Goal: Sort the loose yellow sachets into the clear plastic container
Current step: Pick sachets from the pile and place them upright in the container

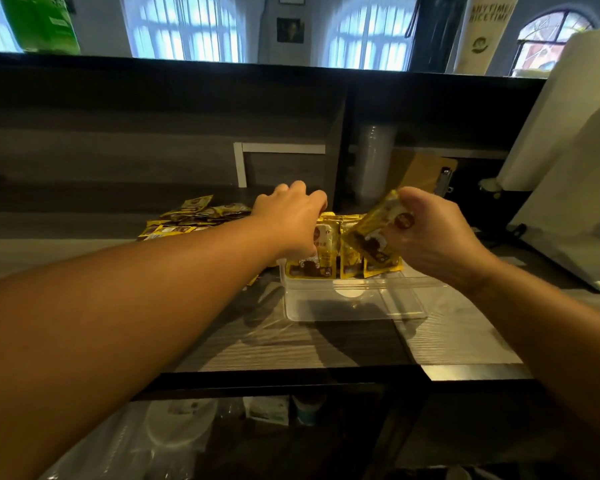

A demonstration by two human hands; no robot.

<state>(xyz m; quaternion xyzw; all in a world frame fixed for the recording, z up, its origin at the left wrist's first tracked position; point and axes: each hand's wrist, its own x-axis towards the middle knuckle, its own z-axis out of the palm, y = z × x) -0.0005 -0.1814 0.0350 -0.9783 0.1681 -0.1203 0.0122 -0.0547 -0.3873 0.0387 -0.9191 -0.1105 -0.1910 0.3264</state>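
A clear plastic container [354,303] stands on the counter, with several yellow sachets [347,265] packed upright at its far end. My left hand [291,220] reaches over that row, fingers curled down onto the sachets' tops at the container's left side. My right hand [426,230] pinches one yellow sachet [374,233] and holds it tilted just above the row's right part. A loose pile of yellow sachets [194,216] lies on the counter to the left, behind my left forearm.
A white machine [568,174] stands at the right. A stack of clear cups [374,161] and a brown clipboard [426,171] stand behind the container. A dark raised ledge [187,98] runs across the back. Shelves with packaged goods show below the counter edge [291,375].
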